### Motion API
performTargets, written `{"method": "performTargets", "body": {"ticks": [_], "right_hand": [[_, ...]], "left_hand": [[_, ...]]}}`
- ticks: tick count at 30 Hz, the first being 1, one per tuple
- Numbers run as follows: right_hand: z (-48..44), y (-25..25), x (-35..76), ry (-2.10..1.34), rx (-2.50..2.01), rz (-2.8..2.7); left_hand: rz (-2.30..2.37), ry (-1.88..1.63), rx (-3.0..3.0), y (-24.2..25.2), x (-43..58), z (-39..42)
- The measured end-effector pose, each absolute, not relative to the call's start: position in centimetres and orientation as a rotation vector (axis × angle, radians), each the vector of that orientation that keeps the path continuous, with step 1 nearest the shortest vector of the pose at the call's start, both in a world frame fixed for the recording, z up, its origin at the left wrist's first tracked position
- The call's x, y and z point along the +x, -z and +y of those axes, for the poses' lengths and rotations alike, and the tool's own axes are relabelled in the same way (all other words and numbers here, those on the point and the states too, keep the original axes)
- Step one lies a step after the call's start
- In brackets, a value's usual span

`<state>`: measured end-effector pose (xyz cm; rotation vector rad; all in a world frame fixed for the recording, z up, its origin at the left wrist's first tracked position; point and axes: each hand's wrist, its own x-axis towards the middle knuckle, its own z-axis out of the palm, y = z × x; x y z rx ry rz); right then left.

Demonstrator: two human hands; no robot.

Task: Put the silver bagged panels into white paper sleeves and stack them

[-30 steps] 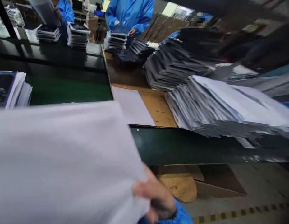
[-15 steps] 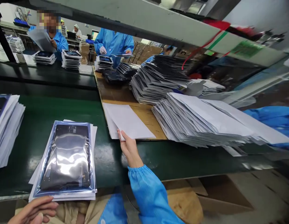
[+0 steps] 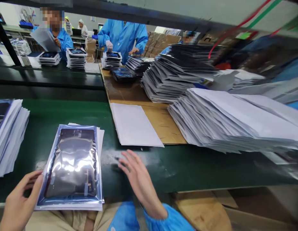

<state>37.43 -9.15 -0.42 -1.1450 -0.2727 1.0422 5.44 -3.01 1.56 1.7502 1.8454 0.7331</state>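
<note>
Head view: left fingers [image 3: 36,190] at a glossy, film-covered, dark rectangular panel [image 3: 71,163].

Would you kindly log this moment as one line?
Left hand: at left edge of sleeved panel | Right hand: open, empty, over green bench | White sheets: mostly on cardboard

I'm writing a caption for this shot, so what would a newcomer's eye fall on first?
Probably the glare-streaked wrapped dark panel at the front left, with the left hand at its left edge. Next, likely the large white-topped stack on the right and the dark-topped stack behind it. The open right hand stands out near the front centre.
</note>
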Motion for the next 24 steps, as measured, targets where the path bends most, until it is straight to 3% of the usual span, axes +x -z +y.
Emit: {"method": "performTargets", "body": {"ticks": [6, 13, 16, 24], "right_hand": [[-11.8, 1.6, 31.8, -1.173, -1.456, -0.943], [-10.8, 2.4, 31.5, -1.106, -1.495, -0.956], [-10.8, 2.5, 31.4, -1.107, -1.494, -0.942], [-10.5, 1.2, 31.4, -1.053, -1.42, -0.756]], "left_hand": [[1.83, -0.511, 1.915, -1.3, 6.4, -2.0], [1.709, -0.536, 1.902, -2.5, 7.2, -2.4], [1.619, -0.697, 1.678, -3.8, 8.0, -2.7], [1.273, -0.67, 1.235, -4.7, 8.0, -3.9]]}}
